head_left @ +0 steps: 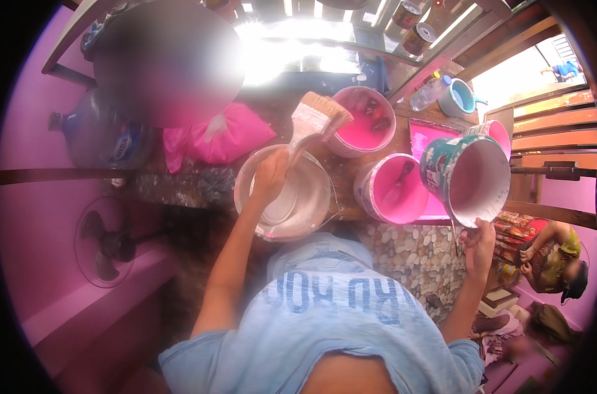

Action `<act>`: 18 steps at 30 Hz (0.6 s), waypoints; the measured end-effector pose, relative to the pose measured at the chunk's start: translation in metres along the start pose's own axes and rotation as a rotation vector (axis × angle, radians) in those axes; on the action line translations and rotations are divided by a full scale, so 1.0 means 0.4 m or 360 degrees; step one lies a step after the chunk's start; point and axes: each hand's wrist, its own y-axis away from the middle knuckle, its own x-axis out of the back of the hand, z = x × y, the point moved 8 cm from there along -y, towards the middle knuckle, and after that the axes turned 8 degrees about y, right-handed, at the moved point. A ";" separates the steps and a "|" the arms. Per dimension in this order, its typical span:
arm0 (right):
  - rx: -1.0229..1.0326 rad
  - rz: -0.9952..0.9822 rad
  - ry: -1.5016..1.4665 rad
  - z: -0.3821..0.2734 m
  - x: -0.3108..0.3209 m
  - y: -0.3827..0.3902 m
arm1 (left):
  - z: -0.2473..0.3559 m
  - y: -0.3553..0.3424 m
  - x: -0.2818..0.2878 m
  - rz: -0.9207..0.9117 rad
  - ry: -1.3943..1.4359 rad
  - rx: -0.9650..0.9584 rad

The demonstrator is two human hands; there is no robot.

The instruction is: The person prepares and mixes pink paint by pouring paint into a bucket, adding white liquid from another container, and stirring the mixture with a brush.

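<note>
My left hand (270, 174) is closed round the handle of a wide paintbrush (310, 121). Its pale bristles point up and to the right, above a whitish bucket (321, 200) with a wire handle that has little visible inside. On the right, my right hand (479, 246) grips the lower rim of a teal-and-white bucket (472, 171), tilted so that its mouth faces me. Beside that bucket stands a white pail (397, 190) coated with pink inside. Farther back, another pail (364, 125) holds pink paint and something dark.
A pink plastic bag (223, 138) and a large clear water jug (108, 134) are at the left of the wooden table. A light-blue pot (457, 98) stands at the back right. A wall fan (111, 243) is low on the left. Another person (551, 256) sits at the right.
</note>
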 end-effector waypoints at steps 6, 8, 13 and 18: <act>0.0037 0.0233 -0.0055 0.059 0.205 0.007 | 0.008 -0.197 -0.152 0.0007 -0.0176 -0.0023; -0.0067 0.0358 -0.0102 0.098 0.266 0.010 | -0.002 -0.221 -0.190 0.0022 -0.0215 -0.0033; -0.0211 0.0344 -0.0118 0.164 0.348 -0.010 | -0.021 -0.250 -0.210 0.0047 -0.0735 0.0000; -0.0323 0.0208 -0.0084 0.172 0.365 -0.055 | -0.027 -0.249 -0.226 -0.0034 -0.0686 0.0366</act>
